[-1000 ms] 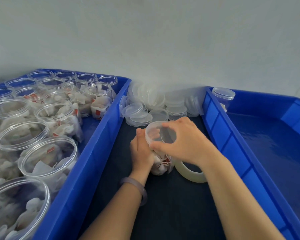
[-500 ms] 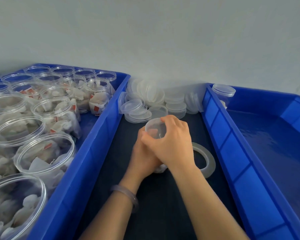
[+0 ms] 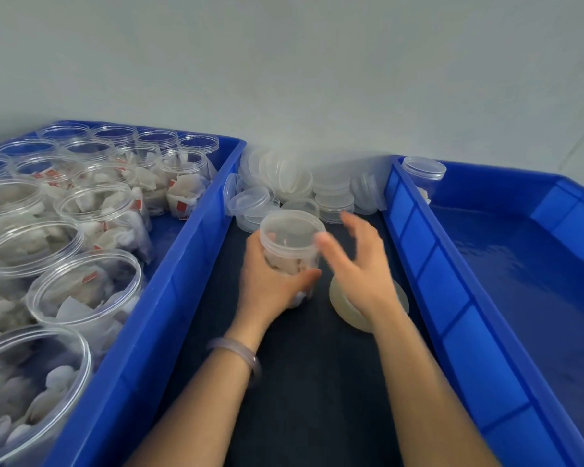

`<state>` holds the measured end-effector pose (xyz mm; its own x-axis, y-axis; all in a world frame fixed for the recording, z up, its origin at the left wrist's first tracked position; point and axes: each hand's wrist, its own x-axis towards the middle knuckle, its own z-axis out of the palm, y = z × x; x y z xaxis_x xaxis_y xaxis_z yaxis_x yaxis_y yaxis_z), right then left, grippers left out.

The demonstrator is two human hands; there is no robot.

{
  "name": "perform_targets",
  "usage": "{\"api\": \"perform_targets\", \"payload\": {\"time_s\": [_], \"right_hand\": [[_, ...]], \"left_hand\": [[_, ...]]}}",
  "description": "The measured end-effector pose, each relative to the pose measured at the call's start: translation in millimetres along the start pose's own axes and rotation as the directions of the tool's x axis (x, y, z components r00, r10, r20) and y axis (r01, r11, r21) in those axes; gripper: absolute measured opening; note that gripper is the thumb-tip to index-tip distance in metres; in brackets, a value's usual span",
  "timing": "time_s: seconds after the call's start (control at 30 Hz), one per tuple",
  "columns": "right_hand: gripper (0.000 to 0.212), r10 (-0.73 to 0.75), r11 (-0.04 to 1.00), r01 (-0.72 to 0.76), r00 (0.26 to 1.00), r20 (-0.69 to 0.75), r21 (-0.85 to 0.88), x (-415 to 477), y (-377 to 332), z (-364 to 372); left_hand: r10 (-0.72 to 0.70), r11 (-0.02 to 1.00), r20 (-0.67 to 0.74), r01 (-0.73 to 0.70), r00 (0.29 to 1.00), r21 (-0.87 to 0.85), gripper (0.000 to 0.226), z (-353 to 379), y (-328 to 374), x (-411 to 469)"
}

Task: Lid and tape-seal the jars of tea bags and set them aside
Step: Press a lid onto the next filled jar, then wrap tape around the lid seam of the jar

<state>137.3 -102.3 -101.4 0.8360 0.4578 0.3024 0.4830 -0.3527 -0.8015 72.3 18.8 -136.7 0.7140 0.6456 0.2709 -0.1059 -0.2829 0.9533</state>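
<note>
a dark tabletop [image 3: 317, 382] runs as a narrow strip up to a pale wall [image 3: 317, 79]. a blue crate [image 3: 169, 298] sits on it along the left and a second blue crate [image 3: 452, 298] along the right, their long walls bordering the bare strip. at the far end, between the crates, a heap of clear lids [image 3: 294, 176] lies on the dark surface, some stacked flat, some leaning on edge. nearer, a roll of clear tape [image 3: 348, 311] lies flat close to the right crate, only partly showing. just left of it a lidded jar [image 3: 292, 237] of tea bags stands upright; whether its base touches the surface cannot be told.
</note>
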Motion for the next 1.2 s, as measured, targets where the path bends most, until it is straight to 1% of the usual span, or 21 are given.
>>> {"api": "perform_targets", "payload": {"time_s": [0.03,0.07,0.13,0.2,0.23,0.27,0.3,0.33,0.37,0.43,0.47,0.5,0.57,0.63,0.73,0.8,0.9,0.97,1.03,1.13,1.2], "right_hand": [[0.070,0.075,0.995,-0.074,0.997,0.009,-0.063,-6.0,13.9,-9.5],[0.064,0.154,0.957,-0.131,0.985,0.073,-0.260,-11.5,25.8,-18.4],[0.064,0.291,0.788,-0.089,0.926,0.242,-0.609,-20.5,45.1,-26.5],[0.054,0.305,0.748,-0.036,0.905,0.296,-0.662,-21.4,52.4,-24.6],[0.042,0.267,0.788,-0.039,0.921,0.285,-0.614,-21.5,51.9,-23.2],[0.030,0.232,0.831,-0.043,0.933,0.276,-0.554,-21.8,51.7,-22.8],[0.020,0.207,0.878,-0.059,0.942,0.265,-0.475,-22.6,51.0,-22.9],[0.015,0.202,0.920,-0.094,0.946,0.255,-0.380,-23.5,51.0,-23.3],[0.013,0.199,0.953,-0.132,0.951,0.238,-0.273,-25.2,50.0,-24.2],[0.014,0.168,0.985,-0.157,0.964,0.204,-0.069,-30.6,44.4,-25.6],[0.016,0.134,0.991,-0.137,0.971,0.196,0.002,-33.4,41.3,-26.3],[0.018,0.088,0.994,-0.100,0.974,0.207,0.050,-35.3,38.5,-27.1],[0.034,0.005,0.995,-0.033,0.962,0.272,0.099,-39.0,32.2,-27.8],[0.051,-0.024,0.995,-0.009,0.950,0.311,0.103,-41.9,30.5,-27.8],[0.054,-0.073,0.993,0.044,0.958,0.278,0.109,-44.5,28.9,-28.0],[0.049,-0.102,0.989,0.070,0.962,0.252,0.133,-46.1,26.9,-26.8],[0.047,-0.091,0.989,0.060,0.967,0.239,0.134,-47.2,26.7,-23.2],[0.052,-0.039,0.992,0.008,0.967,0.252,0.124,-46.9,29.1,-21.6],[0.055,-0.028,0.993,-0.002,0.969,0.244,0.120,-47.2,30.4,-21.5],[0.044,-0.067,0.992,0.042,0.976,0.206,0.123,-48.2,29.2,-22.0],[0.036,-0.082,0.991,0.059,0.977,0.197,0.122,-47.7,31.0,-22.3]], "left_hand": [[-0.004,1.000,-0.006,0.004,1.000,0.023,0.078,-2.6,-1.8,2.1],[0.001,0.999,-0.001,-0.001,1.000,0.035,0.083,-5.2,-4.1,4.9],[0.002,0.999,0.048,-0.004,0.999,0.036,0.095,-7.4,-6.2,8.2],[-0.061,0.995,0.069,0.055,0.996,0.088,0.121,-7.8,-7.5,6.0],[-0.133,0.982,0.024,0.128,0.991,0.137,0.131,-8.1,-7.4,0.7],[-0.190,0.963,-0.075,0.200,0.979,0.179,0.131,-9.3,-6.2,-7.2],[-0.162,0.959,-0.211,0.204,0.964,0.196,0.117,-10.4,-5.4,-14.1],[-0.036,0.972,-0.327,0.109,0.944,0.209,0.091,-11.7,-3.2,-20.3],[0.112,0.975,-0.369,-0.032,0.923,0.218,0.065,-12.4,-1.2,-26.1],[0.306,0.944,-0.224,-0.265,0.925,0.195,0.034,-8.5,3.3,-34.0],[0.326,0.937,-0.098,-0.308,0.940,0.163,0.023,-3.5,5.5,-39.0],[0.319,0.937,0.038,-0.321,0.947,0.138,0.023,2.7,6.7,-42.8],[0.262,0.944,0.262,-0.303,0.929,0.130,0.051,14.0,6.1,-46.9],[0.242,0.945,0.314,-0.296,0.918,0.139,0.063,20.5,3.3,-48.7],[0.337,0.920,0.174,-0.363,0.925,0.148,0.061,24.1,3.1,-50.8],[0.434,0.876,0.048,-0.434,0.900,0.212,0.050,26.6,2.4,-53.9],[0.500,0.838,-0.017,-0.479,0.866,0.261,0.039,25.0,2.7,-52.4],[0.471,0.856,-0.011,-0.454,0.882,0.247,0.035,21.2,4.1,-48.9],[0.355,0.927,-0.017,-0.349,0.935,0.138,0.031,19.1,7.5,-48.0],[0.130,0.990,0.027,-0.128,0.991,-0.056,0.028,19.2,12.2,-46.3],[0.078,0.990,0.049,-0.072,0.996,-0.118,0.024,18.2,11.8,-45.4]]}}
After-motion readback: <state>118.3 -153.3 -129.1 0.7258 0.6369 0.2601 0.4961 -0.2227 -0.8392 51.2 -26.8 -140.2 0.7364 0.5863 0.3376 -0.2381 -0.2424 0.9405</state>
